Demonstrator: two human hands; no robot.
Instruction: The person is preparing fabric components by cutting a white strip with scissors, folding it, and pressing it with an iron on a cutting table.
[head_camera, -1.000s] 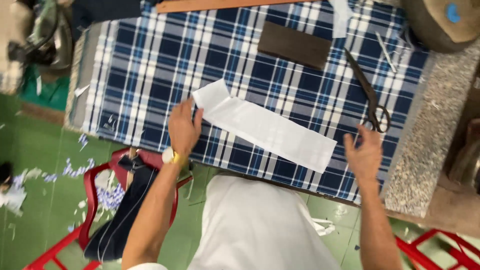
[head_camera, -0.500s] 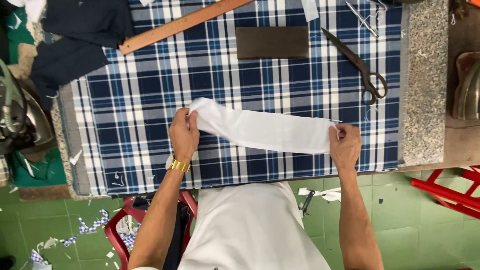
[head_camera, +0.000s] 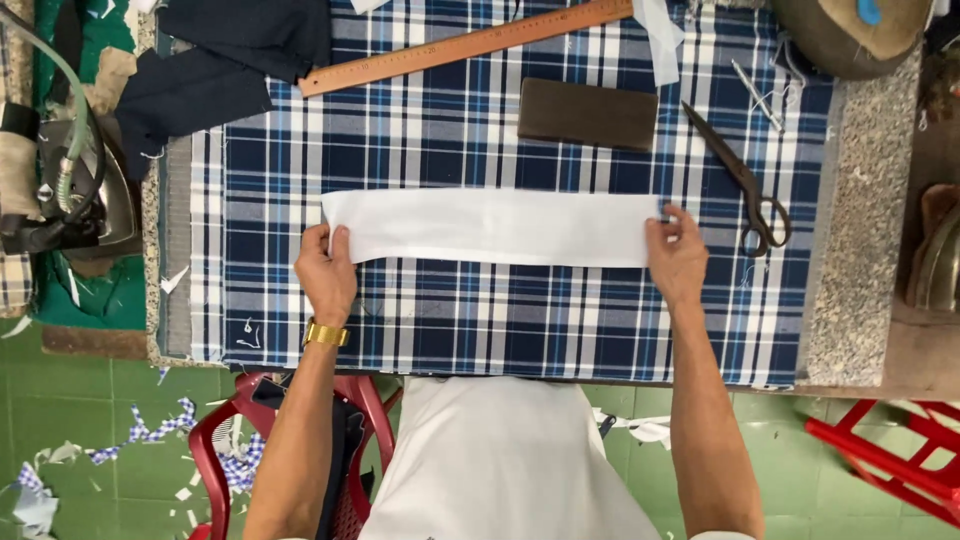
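Head view: a white fabric strip (head_camera: 495, 228) lies flat across the blue plaid cloth (head_camera: 480, 320), the left hand (head_camera: 325, 272) pinching its left end, the right hand (head_camera: 677, 258) gripping its right end. Uneven pull could skew or wrinkle the strip; scissors (head_camera: 745, 185) lie just beside.

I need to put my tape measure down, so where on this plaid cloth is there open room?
Widest free patch: the plaid cloth between the white strip and the near table edge, between the left hand and right hand. Another: between strip, wooden ruler and dark block. Crowded: around the scissors.
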